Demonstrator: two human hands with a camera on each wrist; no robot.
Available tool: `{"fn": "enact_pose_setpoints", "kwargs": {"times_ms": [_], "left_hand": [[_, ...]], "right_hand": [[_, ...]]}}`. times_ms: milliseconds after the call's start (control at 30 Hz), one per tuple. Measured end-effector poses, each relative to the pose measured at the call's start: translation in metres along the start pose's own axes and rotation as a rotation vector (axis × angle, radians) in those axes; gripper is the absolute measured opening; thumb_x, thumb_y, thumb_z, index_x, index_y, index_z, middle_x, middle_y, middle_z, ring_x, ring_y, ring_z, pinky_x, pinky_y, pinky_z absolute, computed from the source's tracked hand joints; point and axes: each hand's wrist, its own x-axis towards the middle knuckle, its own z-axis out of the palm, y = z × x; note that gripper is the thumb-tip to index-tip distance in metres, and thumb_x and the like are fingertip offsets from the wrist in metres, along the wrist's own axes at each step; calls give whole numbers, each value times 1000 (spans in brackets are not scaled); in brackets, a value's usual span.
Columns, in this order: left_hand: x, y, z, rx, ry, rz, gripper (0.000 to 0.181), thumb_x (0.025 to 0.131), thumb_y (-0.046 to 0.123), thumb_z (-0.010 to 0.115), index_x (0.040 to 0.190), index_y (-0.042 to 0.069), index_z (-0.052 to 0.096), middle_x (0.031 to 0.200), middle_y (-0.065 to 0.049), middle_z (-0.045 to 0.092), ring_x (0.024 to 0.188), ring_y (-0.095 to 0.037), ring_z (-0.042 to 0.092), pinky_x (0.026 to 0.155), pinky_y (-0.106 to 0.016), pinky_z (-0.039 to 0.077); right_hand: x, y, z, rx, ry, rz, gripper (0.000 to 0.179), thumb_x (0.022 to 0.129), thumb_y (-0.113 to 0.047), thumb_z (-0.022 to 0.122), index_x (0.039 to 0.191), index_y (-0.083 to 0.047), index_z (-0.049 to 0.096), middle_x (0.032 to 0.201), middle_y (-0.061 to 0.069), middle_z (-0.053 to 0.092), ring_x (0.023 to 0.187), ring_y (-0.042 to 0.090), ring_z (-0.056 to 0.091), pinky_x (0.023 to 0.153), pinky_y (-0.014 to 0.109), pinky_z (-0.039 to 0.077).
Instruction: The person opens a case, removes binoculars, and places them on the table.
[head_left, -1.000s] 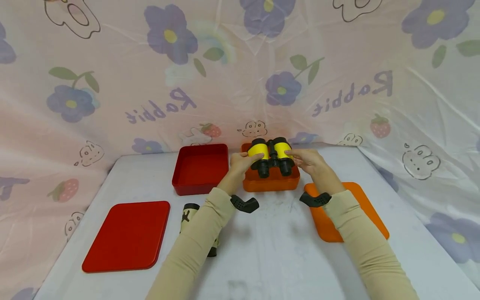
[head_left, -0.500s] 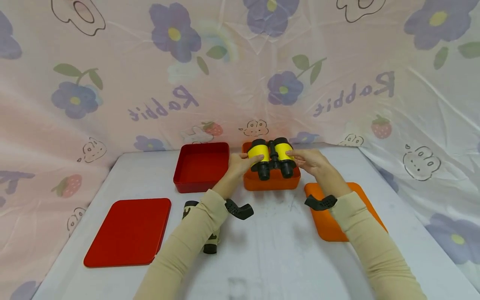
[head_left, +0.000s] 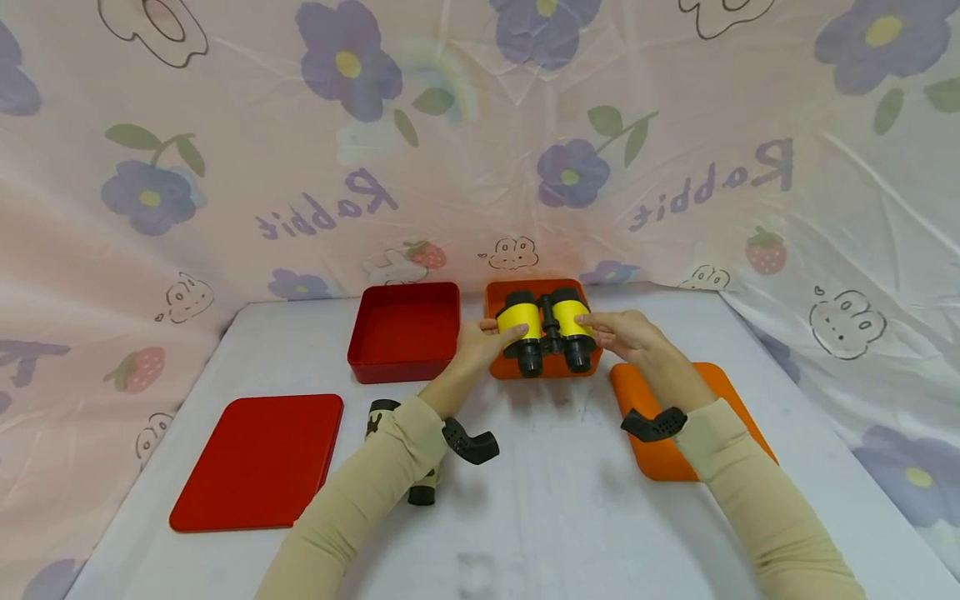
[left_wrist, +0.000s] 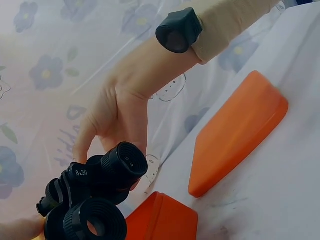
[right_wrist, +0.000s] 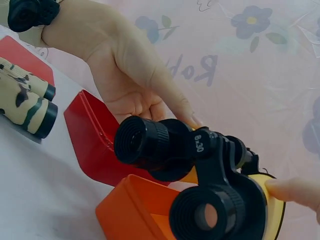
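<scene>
A pair of yellow and black binoculars (head_left: 551, 327) is held up over the open orange box (head_left: 543, 367), eyepieces toward me. My left hand (head_left: 476, 346) grips the left barrel, thumb on top. The right barrel is pinched by my right hand (head_left: 626, 332), its thumb also on the yellow part. In the left wrist view, my right hand (left_wrist: 122, 115) reaches down to the binoculars (left_wrist: 90, 185), which are marked 8x30. The right wrist view has my left hand (right_wrist: 135, 70) on the far barrel of the binoculars (right_wrist: 200, 165). Some fingers are hidden underneath.
An open red box (head_left: 403, 329) stands left of the orange one. The red lid (head_left: 258, 462) lies at front left, the orange lid (head_left: 652, 450) at right, partly under my right forearm. Camouflage binoculars (right_wrist: 30, 97) lie on the table, mostly behind my left sleeve in the head view.
Both hands have brought the yellow binoculars slightly lower and nearer to me, showing more of the orange box's back rim. Both wrists have spread apart a little.
</scene>
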Motion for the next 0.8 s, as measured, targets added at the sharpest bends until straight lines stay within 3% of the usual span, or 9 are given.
{"fn": "enact_pose_setpoints", "kwargs": {"times_ms": [100, 200, 300, 367, 467, 533, 600, 700, 800], "left_hand": [[-4, -3, -1, 7, -3, -6, 69, 81, 39, 76, 132, 1, 51, 134, -17, 58, 125, -30, 54, 109, -41, 45], [-8, -7, -1, 31, -5, 0, 68, 81, 39, 76, 131, 0, 52, 134, -17, 57, 125, -30, 54, 108, -41, 46], [-12, -13, -1, 56, -9, 27, 68, 82, 40, 75, 130, -1, 52, 133, -19, 57, 122, -31, 55, 105, -41, 49], [-14, -17, -2, 61, -14, 50, 67, 82, 39, 75, 130, -2, 52, 132, -20, 58, 121, -32, 56, 104, -41, 50], [-19, -23, -2, 65, -32, 90, 66, 83, 37, 74, 129, -4, 52, 130, -21, 60, 119, -32, 59, 102, -41, 52], [-22, -27, -3, 61, -48, 105, 65, 84, 36, 74, 128, -6, 52, 129, -22, 60, 118, -33, 60, 101, -40, 52], [-25, -30, -3, 56, -60, 109, 63, 84, 34, 74, 128, -6, 52, 128, -22, 60, 118, -33, 60, 101, -40, 52], [-28, -33, -4, 48, -71, 101, 62, 84, 33, 74, 127, -6, 52, 128, -22, 60, 117, -33, 60, 102, -41, 51], [-31, -34, -4, 52, -80, 86, 60, 84, 32, 74, 125, -6, 53, 126, -22, 60, 115, -32, 60, 102, -41, 51]], "right_hand": [[-1, 4, -1, -11, -1, -1, 86, 92, -22, 63, 152, 6, 7, 143, 12, 37, 105, 7, 47, 98, 17, 46], [-4, 9, -1, -42, 7, 0, 84, 92, -23, 63, 151, 7, 11, 131, 7, 41, 96, 5, 48, 89, 14, 48], [-7, 14, 0, -44, -2, -3, 84, 93, -23, 62, 150, 9, 9, 148, 19, 34, 116, 16, 52, 109, 24, 44], [-8, 18, 1, -32, -17, -10, 84, 93, -21, 60, 150, 10, 6, 158, 23, 20, 137, 26, 42, 120, 33, 33], [-10, 24, 1, -15, -31, -8, 84, 94, -20, 59, 150, 11, 4, 161, 24, 11, 150, 34, 21, 124, 39, 22], [-12, 29, 0, -17, -32, -4, 84, 94, -21, 59, 150, 12, 6, 161, 25, 11, 150, 35, 21, 124, 40, 21], [-13, 33, -1, -37, -30, 3, 83, 94, -23, 60, 150, 12, 9, 160, 25, 17, 145, 34, 30, 123, 39, 24], [-14, 38, -4, -77, -35, 1, 81, 93, -27, 62, 148, 13, 17, 136, 20, 47, 114, 17, 54, 112, 29, 42], [-16, 41, -6, -124, -40, -7, 80, 92, -30, 63, 147, 12, 23, 111, 4, 52, 85, 5, 51, 93, 18, 48]]}}
